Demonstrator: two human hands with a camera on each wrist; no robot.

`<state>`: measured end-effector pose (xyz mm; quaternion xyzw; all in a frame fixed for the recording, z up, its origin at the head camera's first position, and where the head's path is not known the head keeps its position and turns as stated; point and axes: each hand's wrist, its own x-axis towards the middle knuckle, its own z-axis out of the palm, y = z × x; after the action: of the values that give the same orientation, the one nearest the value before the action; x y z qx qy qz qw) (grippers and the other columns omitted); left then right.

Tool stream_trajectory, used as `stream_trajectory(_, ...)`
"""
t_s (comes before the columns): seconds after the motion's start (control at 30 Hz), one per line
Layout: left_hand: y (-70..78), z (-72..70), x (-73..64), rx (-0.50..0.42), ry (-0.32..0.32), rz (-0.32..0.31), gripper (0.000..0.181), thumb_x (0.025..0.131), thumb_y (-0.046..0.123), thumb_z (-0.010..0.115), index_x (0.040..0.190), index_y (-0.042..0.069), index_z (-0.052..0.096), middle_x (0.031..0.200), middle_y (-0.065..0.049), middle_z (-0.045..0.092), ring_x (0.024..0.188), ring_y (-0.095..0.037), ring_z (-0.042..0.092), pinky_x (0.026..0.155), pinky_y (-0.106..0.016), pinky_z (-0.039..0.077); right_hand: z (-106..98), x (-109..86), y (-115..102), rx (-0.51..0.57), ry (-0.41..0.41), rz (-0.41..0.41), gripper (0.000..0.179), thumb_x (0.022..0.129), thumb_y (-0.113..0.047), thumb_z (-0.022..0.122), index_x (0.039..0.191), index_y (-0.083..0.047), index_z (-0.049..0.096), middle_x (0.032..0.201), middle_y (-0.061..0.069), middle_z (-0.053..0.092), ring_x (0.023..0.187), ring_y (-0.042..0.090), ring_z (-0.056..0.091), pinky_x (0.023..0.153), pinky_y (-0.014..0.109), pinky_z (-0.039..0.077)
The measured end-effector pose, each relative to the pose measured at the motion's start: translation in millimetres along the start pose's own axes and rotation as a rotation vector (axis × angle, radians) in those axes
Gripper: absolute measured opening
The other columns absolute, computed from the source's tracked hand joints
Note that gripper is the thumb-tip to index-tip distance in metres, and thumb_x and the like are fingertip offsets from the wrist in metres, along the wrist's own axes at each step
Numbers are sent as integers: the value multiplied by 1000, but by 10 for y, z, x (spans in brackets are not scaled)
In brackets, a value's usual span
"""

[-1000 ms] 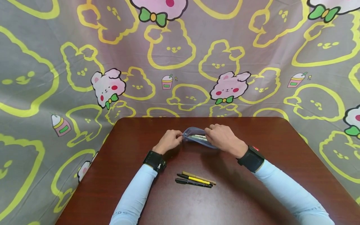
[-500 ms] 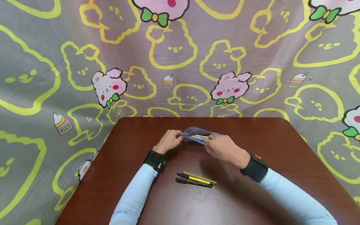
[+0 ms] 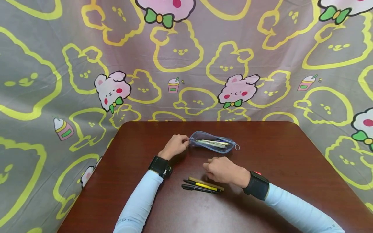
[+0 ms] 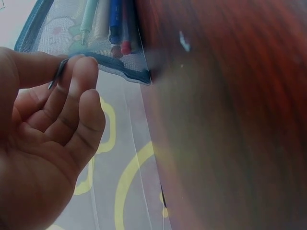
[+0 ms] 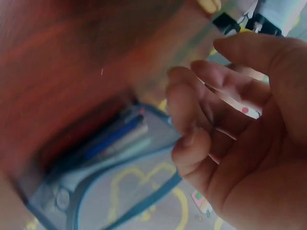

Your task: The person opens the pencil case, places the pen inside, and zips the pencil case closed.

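A blue-edged mesh pencil case (image 3: 204,136) lies unzipped near the back of the table, with several pens (image 3: 214,144) inside. At its left end my left hand (image 3: 175,146) pinches a small dark tab (image 4: 58,74) between thumb and fingers. My right hand (image 3: 225,171) hovers in front of the case, just above and right of the loose pens; its fingers are loosely curled and hold nothing in the right wrist view. Those loose pens lie side by side: a brown one (image 3: 201,181), a yellow and black one (image 3: 205,185) and black ones (image 3: 198,188).
The dark red wooden table (image 3: 122,194) runs to a back edge against a grey cartoon-patterned cloth (image 3: 192,77). A ring pull (image 3: 237,147) sticks out at the right end of the case. Each wrist wears a black strap (image 3: 159,166).
My right hand has let go of the case's right side and moved toward me, near the loose pens. The left hand stays at the case's left end.
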<state>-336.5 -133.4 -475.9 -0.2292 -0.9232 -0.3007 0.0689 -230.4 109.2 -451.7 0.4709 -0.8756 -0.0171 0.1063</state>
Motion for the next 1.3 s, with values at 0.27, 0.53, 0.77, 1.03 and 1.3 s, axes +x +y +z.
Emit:
stream_trajectory(0.27,8,-2,-4,-1,3,0,17,97,24,59,100,14,73,76,5,65,59,-10,49,55,-24,39,105,29,-98,151,-114,-12,14,91,-29,69,85,-18,64,67,-6,54,57,3,45,49,19,35)
stream_trajectory(0.53,6,-13,9,-4,-4,-7,19,98,25,59,102,14,73,77,5,65,61,-10,52,56,-24,41,163,49,-146,182,-111,-11,11,92,-28,68,86,-19,68,70,-7,58,58,1,45,52,19,40)
stream_trajectory(0.77,-4,-30,16,11,-1,-15,18,97,25,59,102,14,73,79,5,66,62,-11,53,57,-25,42,188,74,-190,174,-105,-25,9,92,-27,68,86,-19,67,70,-7,57,57,2,44,50,19,37)
stream_trajectory(1.03,-7,-47,44,22,11,-6,19,97,26,59,103,15,73,80,5,67,62,-10,53,58,-25,42,186,88,-217,162,-130,-2,8,90,-24,70,86,-20,64,70,-9,53,57,3,42,49,20,35)
stream_trajectory(1.3,-9,-29,25,6,4,-16,18,97,25,59,101,16,74,76,6,65,60,-11,51,56,-25,40,193,91,-206,169,-153,6,8,91,-25,69,86,-20,64,69,-9,52,56,4,42,48,21,35)
